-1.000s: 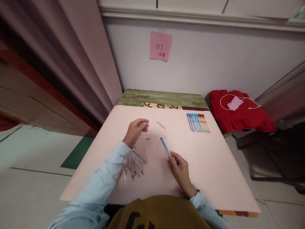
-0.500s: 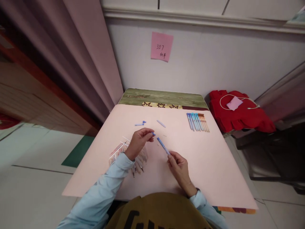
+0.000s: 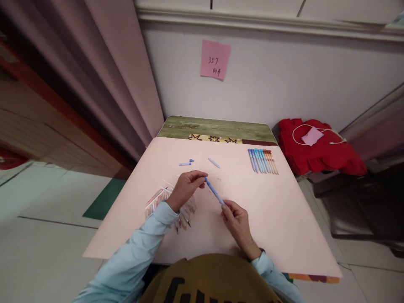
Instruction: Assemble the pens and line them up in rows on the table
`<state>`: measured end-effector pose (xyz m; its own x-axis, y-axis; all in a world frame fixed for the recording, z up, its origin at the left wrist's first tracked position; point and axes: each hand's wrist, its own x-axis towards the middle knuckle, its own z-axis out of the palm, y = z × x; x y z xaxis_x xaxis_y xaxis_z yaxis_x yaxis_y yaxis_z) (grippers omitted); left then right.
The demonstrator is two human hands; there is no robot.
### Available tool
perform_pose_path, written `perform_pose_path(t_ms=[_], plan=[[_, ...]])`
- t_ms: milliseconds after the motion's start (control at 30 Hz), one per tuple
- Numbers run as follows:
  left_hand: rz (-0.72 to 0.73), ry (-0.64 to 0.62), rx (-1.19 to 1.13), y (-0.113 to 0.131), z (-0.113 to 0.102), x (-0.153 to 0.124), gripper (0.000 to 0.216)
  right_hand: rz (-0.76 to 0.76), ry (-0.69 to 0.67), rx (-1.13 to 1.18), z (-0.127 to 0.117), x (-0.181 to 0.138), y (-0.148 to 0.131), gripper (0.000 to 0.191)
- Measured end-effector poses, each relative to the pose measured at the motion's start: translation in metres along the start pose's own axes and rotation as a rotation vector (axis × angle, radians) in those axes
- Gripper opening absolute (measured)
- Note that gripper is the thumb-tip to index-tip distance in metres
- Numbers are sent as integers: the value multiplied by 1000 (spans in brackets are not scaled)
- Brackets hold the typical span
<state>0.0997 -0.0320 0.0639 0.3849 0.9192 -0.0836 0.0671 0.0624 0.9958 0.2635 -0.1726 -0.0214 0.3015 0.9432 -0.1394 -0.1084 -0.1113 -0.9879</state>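
Pink tabletop (image 3: 284, 219) against a white wall, with one blue pen (image 3: 214, 192) held at its middle.
From the left I see a loose heap of pen parts (image 3: 158, 198) just beside my left wrist. My left hand (image 3: 187, 187) pinches narrow on the pen's upper end. The pen slants down and rightward to my right hand (image 3: 236, 218), which is closed round its lower end. Beyond the hands lie small blue pieces (image 3: 186, 163), and far right, well apart, a tidy row of pens (image 3: 262, 161).

- A row of pens (image 3: 263, 161) lies at the bench's (image 3: 284, 219) far right.
- A pink note (image 3: 215, 59) sticks to the wall.
- A red cloth (image 3: 318, 153) sits beside the bench.
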Motion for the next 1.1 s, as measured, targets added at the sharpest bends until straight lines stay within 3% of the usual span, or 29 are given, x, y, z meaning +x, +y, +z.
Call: perform_pose_path(t_ms=[233,633,1100], plan=[[-17,-29,49,3,-1,-1,24,-42,-33,-119,0,-3,-1,36],[5,-43,64,2,7,0,23,-251,138,-464,-6,-2,-11,25],[49,-35,75,13,26,8,24,-357,204,-538,-15,1,-23,20]])
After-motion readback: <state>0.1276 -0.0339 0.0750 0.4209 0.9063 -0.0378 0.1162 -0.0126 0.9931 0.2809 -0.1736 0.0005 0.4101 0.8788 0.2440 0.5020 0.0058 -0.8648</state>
